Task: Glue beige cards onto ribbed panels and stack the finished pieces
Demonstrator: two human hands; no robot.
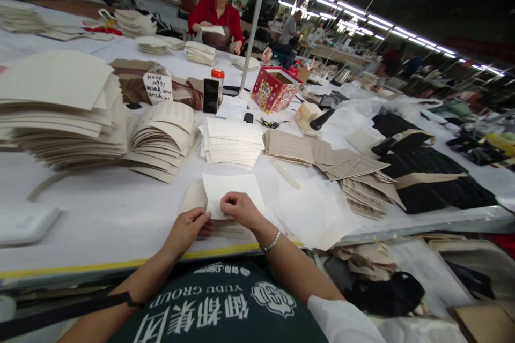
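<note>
A white sheet [233, 185] lies over beige pieces [193, 197] near the table's front edge. My left hand [192, 226] pinches the sheet's lower left corner between thumb and fingers. Curled closed, my right hand [240, 209] rests on the sheet's middle; whether its fingertips hold anything is too small to tell. Just beyond the hands sits a stack of white sheets [232, 142]. Beige panels [287, 147] lie to its right, and a fanned beige stack [164, 136] to its left.
A tall beige stack [60, 102] fills the left. Farther back are a phone [211, 95], a red box [276, 88] and a metal pole [255, 21]. Black pieces [430, 177] lie right. Across the table, a person in red [213, 16] handles a pale piece.
</note>
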